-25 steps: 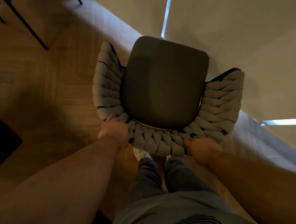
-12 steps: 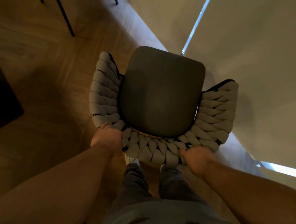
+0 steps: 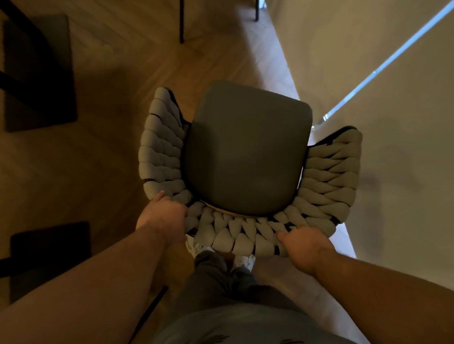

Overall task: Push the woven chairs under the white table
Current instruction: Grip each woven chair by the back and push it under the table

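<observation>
Chair (image 3: pixel 249 154) on wood floor (image 3: pixel 98 159), seen from above: dark seat, woven grey back and arms. Its right arm overlaps edge of white table (image 3: pixel 410 191); seat just beside that edge. Left hand (image 3: pixel 162 219) clasps back's left rear corner, fingers curled over weave. Right hand (image 3: pixel 303 244) clasps rear rim right of centre, fingers tucked under. Black legs (image 3: pixel 181 16) stand beyond chair.

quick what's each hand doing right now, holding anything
Left hand: grips the left of the back rim of the grey woven chair with a dark padded seat.
Right hand: grips the same chair's back rim on the right.
</observation>
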